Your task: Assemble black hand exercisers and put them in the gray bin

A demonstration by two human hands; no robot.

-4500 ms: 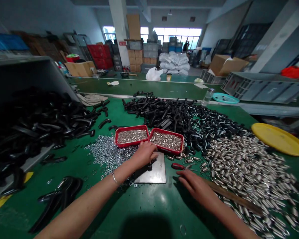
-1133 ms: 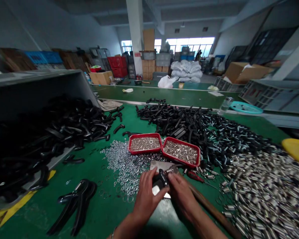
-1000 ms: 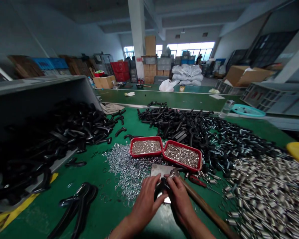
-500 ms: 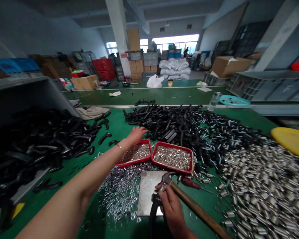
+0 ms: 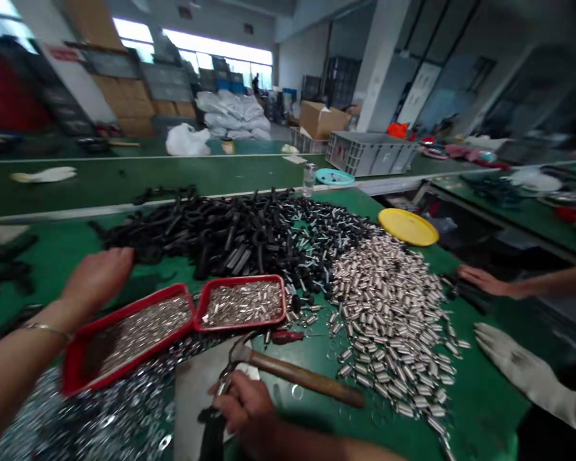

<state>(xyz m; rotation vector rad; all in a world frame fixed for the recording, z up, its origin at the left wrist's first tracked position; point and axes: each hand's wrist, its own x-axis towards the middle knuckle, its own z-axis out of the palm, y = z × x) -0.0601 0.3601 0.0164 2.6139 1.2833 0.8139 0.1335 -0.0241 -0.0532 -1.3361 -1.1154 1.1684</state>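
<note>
Head view: the step in hand looks like picking from the heap of black parts (image 5: 235,234), just beyond the left grip (image 5: 98,282); blur leaves unclear whether it has closed on one. The right grip (image 5: 252,410) is pinched around a black handle (image 5: 212,438), which extends from its thumb side over the metal plate (image 5: 187,390). Next probably calls for bringing a part across.

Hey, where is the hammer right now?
In the head view, the hammer lies low, near the middle, between the red-handled tool and the person's right hand, with the heaped silver parts to its right.
</note>
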